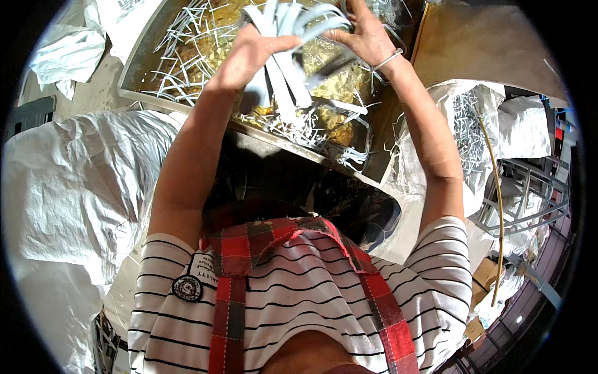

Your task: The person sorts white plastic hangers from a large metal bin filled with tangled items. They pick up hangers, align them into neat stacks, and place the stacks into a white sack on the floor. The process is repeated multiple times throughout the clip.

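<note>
My left hand (249, 57) is closed round a bundle of flat white strips (286, 78), thumb across them, their ends hanging down. The strips arch over to my right hand (366, 38), whose thumb and fingers close on their far ends; part of that grip is cut off by the top edge. Both hands are over a shallow metal tray (274, 138). Inside it thin white strips (180, 78) lie scattered over a lumpy yellow-brown mass (339, 128), and several wider strips lie near its front corner. A dark blurred shape shows between my hands.
White sacks (81, 187) cover the left side. At the right stand a brown board (486, 47), an opened bag of grey-white strips (467, 131), a thin bent stick (500, 218) and a metal frame (523, 193). The tray's front edge is close to my body.
</note>
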The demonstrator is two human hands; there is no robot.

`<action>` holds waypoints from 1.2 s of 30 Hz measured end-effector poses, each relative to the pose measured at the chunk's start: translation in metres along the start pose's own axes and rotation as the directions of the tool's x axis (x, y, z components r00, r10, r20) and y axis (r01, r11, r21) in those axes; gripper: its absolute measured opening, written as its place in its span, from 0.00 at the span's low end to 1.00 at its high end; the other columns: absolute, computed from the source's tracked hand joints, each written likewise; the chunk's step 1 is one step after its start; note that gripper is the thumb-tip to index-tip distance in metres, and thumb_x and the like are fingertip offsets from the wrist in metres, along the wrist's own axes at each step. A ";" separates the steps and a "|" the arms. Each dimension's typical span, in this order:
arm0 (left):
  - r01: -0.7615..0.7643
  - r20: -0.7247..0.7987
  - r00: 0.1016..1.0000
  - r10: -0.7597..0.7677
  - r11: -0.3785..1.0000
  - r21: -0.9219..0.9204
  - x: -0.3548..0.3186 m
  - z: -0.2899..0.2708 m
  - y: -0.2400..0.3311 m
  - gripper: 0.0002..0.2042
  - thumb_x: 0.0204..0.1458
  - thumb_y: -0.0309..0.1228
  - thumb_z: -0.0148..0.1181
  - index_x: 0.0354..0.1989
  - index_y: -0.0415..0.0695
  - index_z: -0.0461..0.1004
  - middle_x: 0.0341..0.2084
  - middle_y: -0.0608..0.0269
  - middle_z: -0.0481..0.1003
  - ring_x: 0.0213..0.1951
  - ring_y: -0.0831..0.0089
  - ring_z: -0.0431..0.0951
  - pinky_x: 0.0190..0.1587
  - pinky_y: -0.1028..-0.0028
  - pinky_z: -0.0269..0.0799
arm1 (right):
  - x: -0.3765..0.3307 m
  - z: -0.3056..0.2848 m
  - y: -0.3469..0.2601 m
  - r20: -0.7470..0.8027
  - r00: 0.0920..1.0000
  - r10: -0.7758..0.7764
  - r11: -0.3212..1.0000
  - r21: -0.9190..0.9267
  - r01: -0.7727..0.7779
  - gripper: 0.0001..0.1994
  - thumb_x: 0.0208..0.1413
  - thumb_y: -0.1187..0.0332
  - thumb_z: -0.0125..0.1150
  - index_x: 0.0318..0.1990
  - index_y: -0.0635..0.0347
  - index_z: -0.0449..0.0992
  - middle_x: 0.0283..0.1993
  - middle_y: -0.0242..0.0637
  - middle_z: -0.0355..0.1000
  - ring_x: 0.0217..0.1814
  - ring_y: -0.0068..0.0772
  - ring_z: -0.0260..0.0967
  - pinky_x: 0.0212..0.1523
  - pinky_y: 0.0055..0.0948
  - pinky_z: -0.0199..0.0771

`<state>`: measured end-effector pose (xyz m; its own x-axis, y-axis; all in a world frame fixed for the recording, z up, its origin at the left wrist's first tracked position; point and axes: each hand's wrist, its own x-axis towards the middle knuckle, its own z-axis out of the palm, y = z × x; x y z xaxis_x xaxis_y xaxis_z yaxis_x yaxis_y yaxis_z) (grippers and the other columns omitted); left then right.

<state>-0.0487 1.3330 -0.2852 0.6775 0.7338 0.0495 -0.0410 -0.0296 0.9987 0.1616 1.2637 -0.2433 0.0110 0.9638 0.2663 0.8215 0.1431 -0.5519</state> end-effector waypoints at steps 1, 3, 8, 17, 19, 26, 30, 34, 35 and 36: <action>0.042 -0.026 0.999 -0.042 0.999 0.004 -0.001 -0.002 0.007 0.14 0.44 0.35 0.62 0.36 0.39 0.73 0.25 0.62 0.74 0.29 0.76 0.72 0.34 0.78 0.68 | -0.001 0.006 0.013 -0.207 0.940 -0.271 0.961 -0.106 0.254 0.21 0.43 0.61 0.66 0.40 0.61 0.64 0.32 0.44 0.70 0.35 0.44 0.70 0.34 0.36 0.71; 0.272 -0.134 0.939 -0.318 0.921 -0.277 0.015 -0.018 -0.018 0.15 0.45 0.33 0.62 0.37 0.35 0.72 0.28 0.60 0.75 0.28 0.74 0.75 0.33 0.77 0.72 | -0.032 0.015 0.073 -0.128 0.982 0.141 0.989 -0.016 -0.144 0.27 0.39 0.56 0.68 0.44 0.62 0.65 0.37 0.40 0.70 0.43 0.37 0.69 0.43 0.34 0.71; 0.249 -0.114 0.919 -0.376 0.782 -0.570 0.021 -0.032 -0.020 0.12 0.44 0.28 0.62 0.35 0.35 0.73 0.27 0.58 0.75 0.28 0.73 0.76 0.32 0.75 0.74 | -0.156 0.123 0.153 0.662 0.463 0.589 0.787 -0.601 -0.142 0.29 0.48 0.48 0.55 0.52 0.61 0.65 0.48 0.51 0.67 0.51 0.44 0.66 0.53 0.35 0.64; 0.344 -0.304 0.890 -0.339 0.938 -0.037 0.017 -0.017 -0.037 0.10 0.36 0.29 0.66 0.23 0.33 0.75 0.20 0.58 0.74 0.21 0.75 0.70 0.27 0.77 0.67 | -0.117 0.063 0.107 0.153 0.853 0.498 0.848 0.118 -0.517 0.23 0.51 0.48 0.52 0.28 0.62 0.74 0.22 0.35 0.67 0.25 0.27 0.61 0.28 0.26 0.62; 0.291 -0.260 0.917 -0.303 0.953 -0.085 0.021 -0.008 -0.055 0.10 0.38 0.27 0.66 0.25 0.32 0.76 0.21 0.57 0.75 0.22 0.73 0.73 0.28 0.76 0.68 | -0.098 0.036 0.091 -0.011 0.896 0.444 0.783 0.490 -0.382 0.18 0.55 0.54 0.52 0.25 0.61 0.73 0.19 0.23 0.62 0.22 0.15 0.53 0.22 0.18 0.55; 0.166 0.087 0.986 -0.143 0.775 -0.610 0.016 0.013 -0.029 0.11 0.45 0.20 0.57 0.39 0.34 0.71 0.30 0.57 0.75 0.34 0.71 0.76 0.39 0.73 0.74 | -0.065 -0.005 0.030 -0.032 0.919 0.392 0.534 0.822 -0.199 0.21 0.58 0.51 0.45 0.19 0.55 0.56 0.17 0.23 0.46 0.18 0.17 0.40 0.19 0.19 0.41; 0.118 -0.022 0.984 -0.176 0.739 -0.663 0.021 0.017 -0.023 0.12 0.41 0.18 0.61 0.36 0.31 0.72 0.30 0.54 0.75 0.31 0.70 0.76 0.35 0.74 0.74 | -0.054 -0.005 0.025 0.078 0.865 0.496 0.375 0.879 -0.294 0.23 0.57 0.47 0.43 0.20 0.55 0.58 0.17 0.24 0.47 0.17 0.19 0.43 0.19 0.21 0.45; 0.031 -0.183 0.964 -0.195 0.761 -0.648 0.023 0.005 -0.014 0.08 0.41 0.19 0.61 0.30 0.29 0.72 0.20 0.55 0.73 0.21 0.70 0.75 0.24 0.75 0.74 | -0.061 0.015 0.068 -0.108 0.767 0.632 0.463 0.847 -0.262 0.18 0.57 0.53 0.44 0.33 0.60 0.71 0.26 0.32 0.64 0.23 0.27 0.58 0.28 0.25 0.63; 0.000 -0.223 0.955 -0.198 0.747 -0.665 0.024 0.002 -0.010 0.07 0.41 0.20 0.61 0.28 0.29 0.72 0.20 0.55 0.73 0.20 0.70 0.74 0.24 0.75 0.73 | -0.069 0.020 0.088 -0.196 0.723 0.663 0.582 0.742 -0.332 0.16 0.57 0.56 0.44 0.34 0.60 0.70 0.27 0.33 0.64 0.24 0.28 0.58 0.30 0.28 0.66; 0.000 -0.227 0.952 -0.203 0.745 -0.667 0.025 -0.005 -0.014 0.06 0.42 0.21 0.61 0.27 0.30 0.72 0.19 0.55 0.73 0.19 0.70 0.74 0.23 0.74 0.72 | -0.077 0.033 0.082 -0.030 0.655 0.755 0.478 0.709 -0.518 0.14 0.56 0.58 0.44 0.36 0.60 0.70 0.27 0.33 0.64 0.24 0.27 0.58 0.31 0.28 0.67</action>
<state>-0.0347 1.3547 -0.2979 0.4869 0.8591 -0.1579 -0.5203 0.4304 0.7376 0.2096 1.2086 -0.3353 0.6443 0.7330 -0.2183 -0.0171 -0.2715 -0.9623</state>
